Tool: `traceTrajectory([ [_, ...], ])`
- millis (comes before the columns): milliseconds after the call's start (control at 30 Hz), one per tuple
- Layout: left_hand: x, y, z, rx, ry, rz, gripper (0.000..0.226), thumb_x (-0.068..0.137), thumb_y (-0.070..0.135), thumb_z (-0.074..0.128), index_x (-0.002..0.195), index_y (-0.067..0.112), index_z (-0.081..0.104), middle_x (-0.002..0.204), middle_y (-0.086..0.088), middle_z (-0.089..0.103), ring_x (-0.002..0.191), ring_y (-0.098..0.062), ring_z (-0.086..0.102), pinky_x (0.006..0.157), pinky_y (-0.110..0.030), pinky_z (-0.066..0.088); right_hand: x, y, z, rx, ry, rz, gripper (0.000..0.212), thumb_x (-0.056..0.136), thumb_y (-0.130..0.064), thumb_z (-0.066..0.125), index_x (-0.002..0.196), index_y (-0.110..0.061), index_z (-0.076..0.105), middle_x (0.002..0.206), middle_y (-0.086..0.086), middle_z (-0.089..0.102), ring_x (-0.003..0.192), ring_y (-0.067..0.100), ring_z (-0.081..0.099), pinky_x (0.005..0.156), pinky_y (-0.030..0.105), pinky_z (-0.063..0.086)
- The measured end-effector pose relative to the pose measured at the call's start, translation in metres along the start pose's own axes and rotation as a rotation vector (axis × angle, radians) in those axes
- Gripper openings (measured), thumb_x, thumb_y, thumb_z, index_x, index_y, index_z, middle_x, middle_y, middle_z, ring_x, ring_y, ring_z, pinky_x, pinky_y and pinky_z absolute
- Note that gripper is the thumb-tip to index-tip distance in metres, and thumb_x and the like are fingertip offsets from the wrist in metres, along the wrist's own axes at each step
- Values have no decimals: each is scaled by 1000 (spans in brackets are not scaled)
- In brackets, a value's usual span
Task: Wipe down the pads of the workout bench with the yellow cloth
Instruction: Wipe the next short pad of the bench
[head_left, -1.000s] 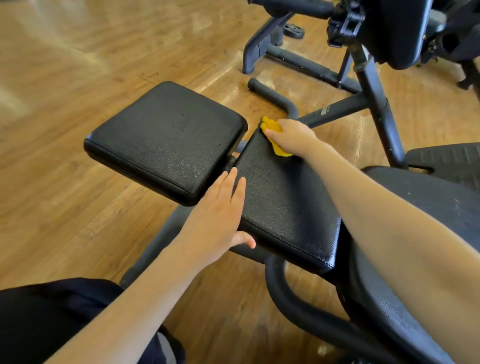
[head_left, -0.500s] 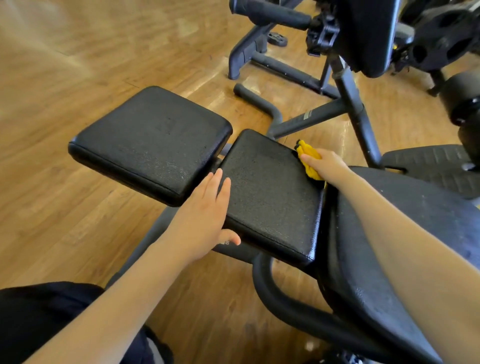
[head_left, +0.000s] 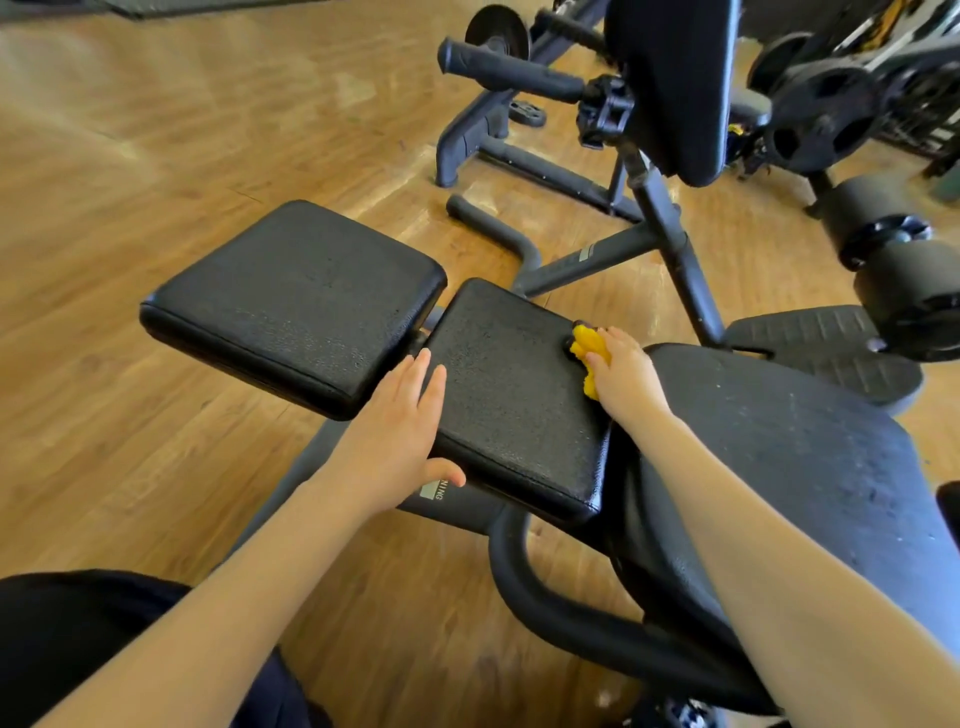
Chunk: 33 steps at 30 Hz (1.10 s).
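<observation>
Now the right hand (head_left: 626, 371) is closed on the bunched yellow cloth (head_left: 587, 358), pressing it at the middle pad's (head_left: 511, 395) far right corner; the cloth's long axis runs along that right edge. Meanwhile the left hand (head_left: 397, 439) lies flat and open, empty, on the pad's left edge.

Wood-plank floor (head_left: 156, 171), glare streaks seen toward upper left. Dark mat edge (head_left: 171, 6) noted at top. Other gym machines (head_left: 519, 150) placed behind; weight plates (head_left: 826, 119) and foam rollers (head_left: 878, 223) grouped at right.
</observation>
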<state>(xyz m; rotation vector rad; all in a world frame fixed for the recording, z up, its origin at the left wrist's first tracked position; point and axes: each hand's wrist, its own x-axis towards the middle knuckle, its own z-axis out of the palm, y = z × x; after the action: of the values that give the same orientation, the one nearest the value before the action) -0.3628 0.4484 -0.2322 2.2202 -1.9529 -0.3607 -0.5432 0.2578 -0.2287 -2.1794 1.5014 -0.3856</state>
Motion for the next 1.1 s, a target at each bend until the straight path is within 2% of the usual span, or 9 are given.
traceTrajectory([
  [67, -1, 0, 0, 0, 9, 4, 106, 79, 55, 57, 148, 8, -8, 156, -11, -14, 144, -25, -10, 116, -35, 6, -28, -14, 4, -134, -3, -101, 47, 96, -20, 45, 140, -6, 34, 150, 10, 31, 139, 25, 26, 114, 33, 18],
  [200, -4, 2, -2, -16, 46, -11, 102, 80, 57, 55, 148, 10, -5, 157, -9, -12, 145, -24, -7, 115, -34, 8, -99, -45, 23, -216, -85, -292, 57, 93, -38, 47, 144, -20, 28, 154, -3, 22, 144, 17, 15, 117, 34, 9],
  [267, -6, 2, -2, -32, 60, -20, 103, 80, 60, 54, 149, 10, -4, 157, -8, -10, 145, -23, -5, 115, -34, 9, -112, -46, 22, -245, -140, -319, 57, 94, -38, 46, 145, -24, 24, 155, -7, 18, 144, 14, 12, 117, 33, 8],
  [367, -12, 3, -1, -58, 88, -49, 104, 79, 63, 53, 149, 10, -3, 158, -7, -7, 145, -21, -2, 115, -32, 9, -95, -38, 9, -172, -197, -338, 49, 96, -29, 43, 143, -23, 30, 153, -7, 24, 143, 14, 19, 117, 33, 17],
  [500, -16, 2, 0, -105, 120, -77, 98, 84, 60, 50, 149, 9, -4, 158, -5, -4, 145, -18, 0, 115, -29, 12, -31, -32, 5, -183, -139, -255, 45, 98, -24, 40, 142, -14, 33, 153, 3, 28, 142, 20, 22, 115, 34, 18],
  [700, -13, 0, 5, -132, 157, -71, 90, 88, 52, 50, 150, 13, -3, 158, 0, -4, 145, -15, 0, 114, -25, 7, 28, -56, 19, -307, -107, -193, 50, 100, -28, 31, 146, -9, 21, 156, 8, 17, 144, 23, 15, 116, 34, 13],
  [800, -11, 0, 7, -137, 145, -64, 89, 89, 50, 50, 149, 12, -4, 158, -1, -6, 145, -15, -2, 114, -24, 4, 16, -68, 21, -304, -132, -235, 53, 99, -29, 36, 147, -13, 20, 157, 5, 14, 144, 23, 12, 115, 35, 13],
  [933, -10, -3, 6, -140, 144, -58, 92, 87, 51, 54, 149, 11, -1, 158, -3, -4, 145, -16, 0, 114, -26, 7, -36, -71, 25, -174, -260, -421, 53, 95, -23, 47, 145, -22, 27, 155, -4, 19, 144, 15, 13, 116, 32, 11],
  [1100, -11, -2, 4, -136, 146, -57, 92, 86, 50, 55, 149, 14, -1, 158, -1, -5, 145, -15, 1, 113, -27, 13, -91, -43, 14, -139, -313, -532, 52, 94, -23, 49, 142, -28, 31, 152, -14, 24, 138, -1, 16, 109, 16, 7],
])
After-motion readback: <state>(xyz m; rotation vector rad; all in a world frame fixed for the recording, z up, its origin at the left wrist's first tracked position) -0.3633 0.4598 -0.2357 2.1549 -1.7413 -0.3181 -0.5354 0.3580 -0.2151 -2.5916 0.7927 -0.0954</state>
